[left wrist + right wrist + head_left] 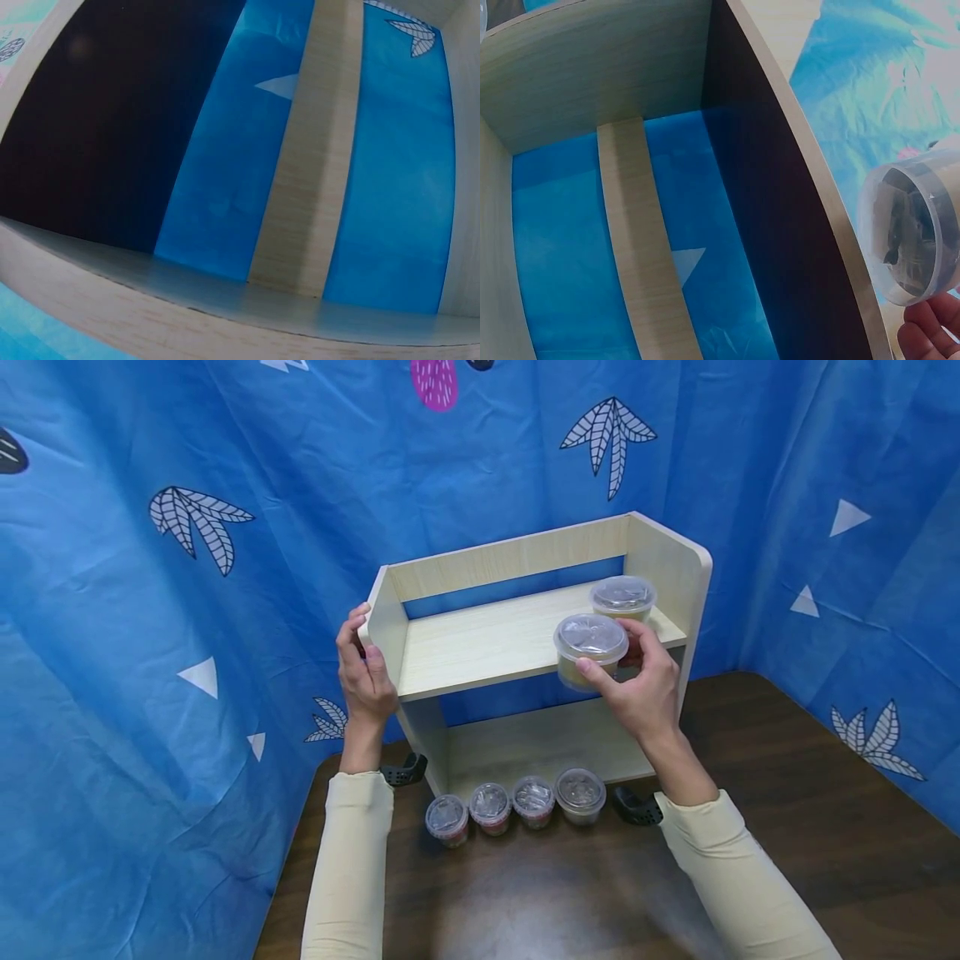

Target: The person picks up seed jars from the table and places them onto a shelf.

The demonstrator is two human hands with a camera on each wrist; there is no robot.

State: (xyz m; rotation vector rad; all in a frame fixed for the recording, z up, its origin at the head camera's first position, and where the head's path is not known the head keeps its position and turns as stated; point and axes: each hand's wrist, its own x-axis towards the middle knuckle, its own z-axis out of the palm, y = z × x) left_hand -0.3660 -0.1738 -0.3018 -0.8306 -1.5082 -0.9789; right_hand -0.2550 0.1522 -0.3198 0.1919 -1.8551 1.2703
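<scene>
Head view: the right hand [647,689] pinches a lidded tub [590,647], its thumb on the near side and its bent fingers at the right; the digits stand apart by the tub's width; a second tub [622,597] rests on the shelf [480,631] just beyond the fingertips; the left hand [365,672] touches the shelf's left side panel, fingers bent at the front edge; whether they grip it cannot be told; four lidded cups [490,808] stand in a row below both hands, on the table [570,902]; tubs and cups are round, of clear plastic; the shelf is pale, wood-grained, with rounded corners; the table is dark and glossy; the curtain [495,468] behind is creased, blue, printed with leaves.

Left wrist view: the fingers are out of sight; the shelf's interior, its back slat [304,165] and curtain show closely.

Right wrist view: fingertips [930,330] touch the held tub; one round, see-through end, hidden in the head view, reveals dark patches within.
</scene>
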